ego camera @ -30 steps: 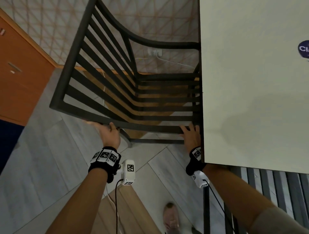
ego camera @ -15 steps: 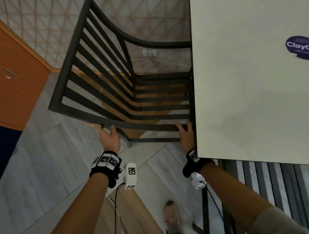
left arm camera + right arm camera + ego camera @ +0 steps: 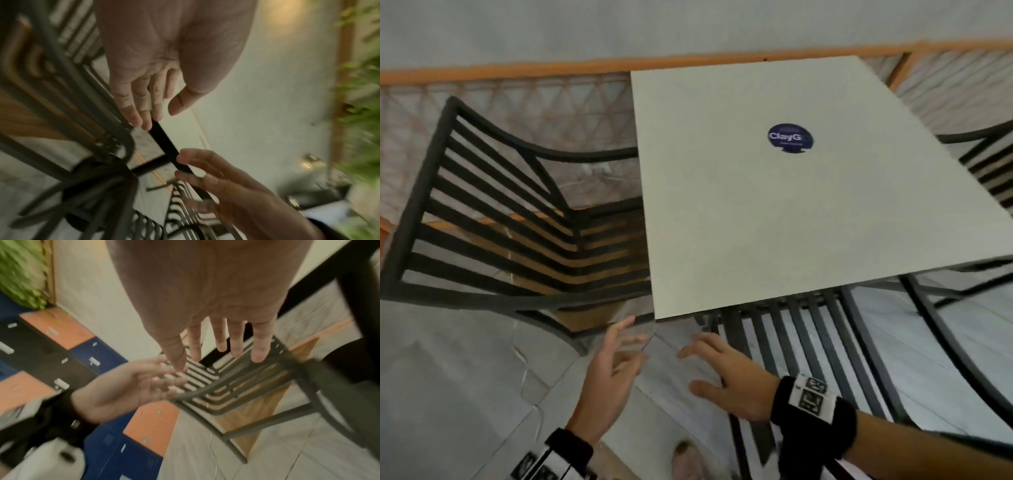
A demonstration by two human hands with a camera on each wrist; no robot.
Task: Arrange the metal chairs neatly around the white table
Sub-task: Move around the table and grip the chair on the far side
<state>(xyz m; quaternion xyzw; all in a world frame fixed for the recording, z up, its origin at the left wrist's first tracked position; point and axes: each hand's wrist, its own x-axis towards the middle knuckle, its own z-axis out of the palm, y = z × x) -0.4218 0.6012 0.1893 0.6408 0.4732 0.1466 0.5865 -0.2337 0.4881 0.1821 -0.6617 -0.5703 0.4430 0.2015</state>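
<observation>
Okay, nearest to us: both our hands hang free over the floor point(image 3: 465, 394), just short of the worktop's near corner, holding nothing. Our left hand point(image 3: 607, 380) has its fingers point(image 3: 621, 329) loosely spread and reaching toward the chair on the left, tips close to its frame but apart from it. Our right hand point(image 3: 726, 380) is palm down, fingers point(image 3: 705, 342) straight and splayed, above the backrest of the near chair point(image 3: 822, 346). Black wrist straps with printed markers sit on both wrists. A shoe tip point(image 3: 685, 459) shows on the grey tiled floor below.

Next out, the near chair: dark metal, slatted back, pushed in under the near edge of the white table point(image 3: 774, 205). Left chair point(image 3: 493, 219): same dark grey metal, flat horizontal slats across seat and back, curved top rail; its seat sits partly under the worktop's left edge, square to it. In the right wrist view that chair point(image 3: 236, 386) shows its slats and legs on the tiles.

Further, the worktop is square, off-white, bare except for a round dark blue sticker point(image 3: 790, 137) reading "ClayG", the rest blurred. A third chair point(image 3: 989, 164) of the same dark slatted kind stands at the right edge. Beyond, a lattice-patterned wall panel point(image 3: 544, 109) with an orange rail.

No containers in view.
</observation>
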